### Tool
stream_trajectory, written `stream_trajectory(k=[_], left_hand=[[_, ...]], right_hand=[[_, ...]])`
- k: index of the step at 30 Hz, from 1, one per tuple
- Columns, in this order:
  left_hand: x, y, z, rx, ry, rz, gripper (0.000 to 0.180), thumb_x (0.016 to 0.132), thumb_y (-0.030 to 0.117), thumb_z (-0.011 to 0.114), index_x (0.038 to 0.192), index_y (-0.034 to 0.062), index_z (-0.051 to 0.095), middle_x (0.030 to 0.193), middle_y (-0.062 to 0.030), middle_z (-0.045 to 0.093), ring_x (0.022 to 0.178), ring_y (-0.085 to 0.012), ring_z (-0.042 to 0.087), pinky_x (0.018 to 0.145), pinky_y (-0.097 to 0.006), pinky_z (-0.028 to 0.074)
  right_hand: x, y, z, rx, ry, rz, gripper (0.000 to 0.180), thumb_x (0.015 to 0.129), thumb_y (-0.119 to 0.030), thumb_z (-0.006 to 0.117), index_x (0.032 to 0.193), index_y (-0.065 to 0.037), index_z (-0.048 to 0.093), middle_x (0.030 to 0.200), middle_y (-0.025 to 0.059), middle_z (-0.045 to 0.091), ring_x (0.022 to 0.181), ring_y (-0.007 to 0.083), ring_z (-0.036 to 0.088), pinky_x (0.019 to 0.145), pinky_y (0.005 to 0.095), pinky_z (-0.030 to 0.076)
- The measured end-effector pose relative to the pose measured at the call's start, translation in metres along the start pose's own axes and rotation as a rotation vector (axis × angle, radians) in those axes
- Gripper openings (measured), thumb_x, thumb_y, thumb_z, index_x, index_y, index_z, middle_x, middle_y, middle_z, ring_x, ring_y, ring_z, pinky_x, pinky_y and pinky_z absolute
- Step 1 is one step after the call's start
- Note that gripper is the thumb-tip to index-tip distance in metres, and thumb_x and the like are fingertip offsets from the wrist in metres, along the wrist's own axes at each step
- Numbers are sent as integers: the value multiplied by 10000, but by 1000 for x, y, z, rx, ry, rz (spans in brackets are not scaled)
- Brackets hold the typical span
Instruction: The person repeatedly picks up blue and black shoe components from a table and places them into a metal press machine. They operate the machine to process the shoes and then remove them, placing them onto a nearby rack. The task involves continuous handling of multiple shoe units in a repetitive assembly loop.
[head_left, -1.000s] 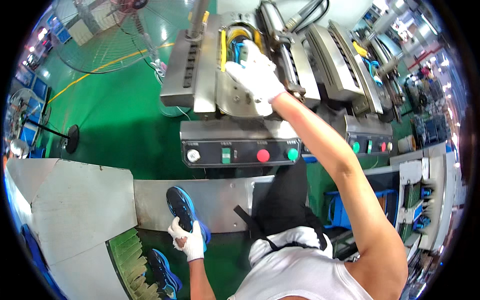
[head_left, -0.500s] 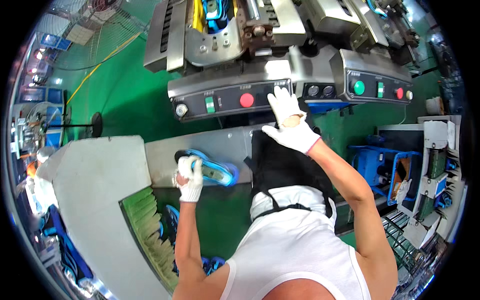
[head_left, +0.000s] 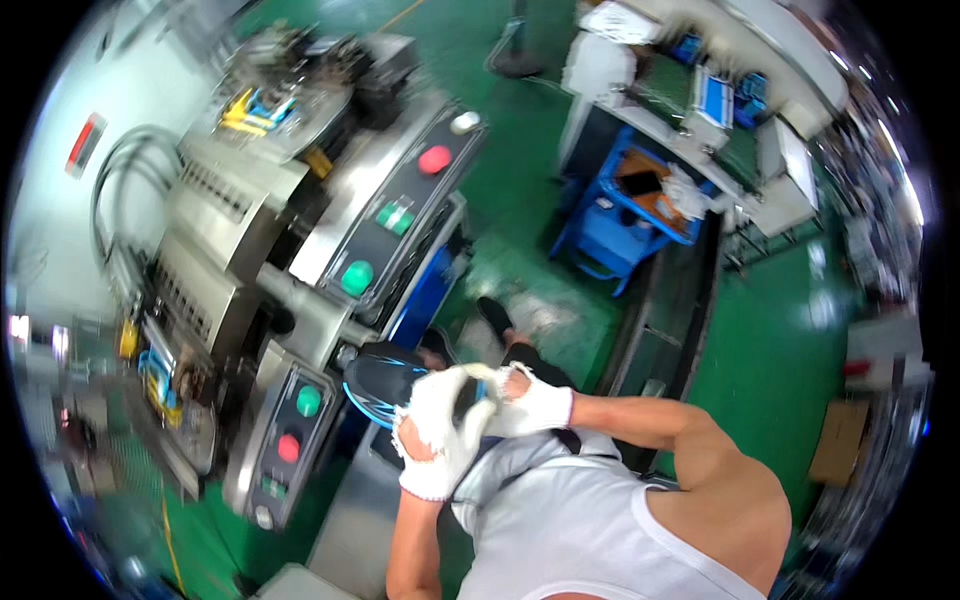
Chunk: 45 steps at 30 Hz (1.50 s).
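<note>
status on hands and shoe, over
Left grip on shoe; right grip close by, hold unclear. Toe points left, rear mostly hidden. Control panel left of toe, clearance unclear.

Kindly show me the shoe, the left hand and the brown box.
Shoe [head_left: 385,382], head view: its dark upper.
Left hand [head_left: 443,425], head view: its gloved middle.
Brown box [head_left: 838,442], head view: its broad face.

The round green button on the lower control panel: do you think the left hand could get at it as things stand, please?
Probably not right now: the left hand is on the dark shoe, which juts toward that green button. Nothing covers the button itself, so a free hand likely could.
</note>
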<state>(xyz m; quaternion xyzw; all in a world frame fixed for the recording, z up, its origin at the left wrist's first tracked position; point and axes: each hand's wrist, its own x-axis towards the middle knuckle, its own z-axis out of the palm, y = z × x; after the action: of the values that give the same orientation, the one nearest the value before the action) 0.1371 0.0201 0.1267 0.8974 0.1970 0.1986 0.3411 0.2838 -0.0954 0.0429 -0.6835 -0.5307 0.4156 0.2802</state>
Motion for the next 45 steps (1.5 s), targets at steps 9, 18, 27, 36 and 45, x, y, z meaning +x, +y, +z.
stream_trajectory(k=[9, 18, 27, 36, 45], left_hand=[[45, -23, 66, -80, -108, 140, 618, 800, -32, 821, 1375, -8, 594, 1381, -218, 569, 1073, -291, 690, 834, -342, 632], [28, -59, 91, -111, -245, -148, 604, 838, 26, 842, 1389, -17, 597, 1367, -215, 590, 1061, -305, 707, 826, -361, 631], [-13, -74, 107, -63, -160, -525, 587, 864, 36, 827, 1400, 17, 587, 1353, -219, 596, 989, -276, 716, 783, -345, 634], [-60, -84, 59, 2, 81, -620, 352, 944, 136, 757, 1265, 15, 680, 1163, -191, 705, 1041, -360, 719, 899, -430, 585], [-417, -61, 22, 297, 693, -1583, 327, 1010, 273, 681, 1230, 33, 711, 1195, -225, 727, 1132, -387, 704, 1010, -446, 541]], right_hand=[[-108, 115, -162, 682, 1151, 335, 919, 773, -537, 901, 1329, 108, 555, 1244, 208, 715, 1188, 240, 663, 1005, 403, 554], [-43, 185, -544, -259, 1403, 676, 588, 795, -476, 815, 1088, 34, 791, 1046, 188, 782, 944, 260, 738, 855, 402, 576], [-12, 295, -694, -137, 1296, 582, 356, 844, -241, 768, 1173, -107, 738, 1245, 163, 712, 1125, 323, 666, 917, 545, 565], [8, 267, -457, -172, 1425, 91, 613, 1025, -436, 678, 1423, 26, 612, 1433, 205, 640, 1215, 325, 650, 1086, 451, 507], [108, 105, -6, 768, 154, 206, 559, 1088, -226, 653, 1507, 100, 479, 1454, 274, 622, 1239, 346, 694, 917, 391, 646]])
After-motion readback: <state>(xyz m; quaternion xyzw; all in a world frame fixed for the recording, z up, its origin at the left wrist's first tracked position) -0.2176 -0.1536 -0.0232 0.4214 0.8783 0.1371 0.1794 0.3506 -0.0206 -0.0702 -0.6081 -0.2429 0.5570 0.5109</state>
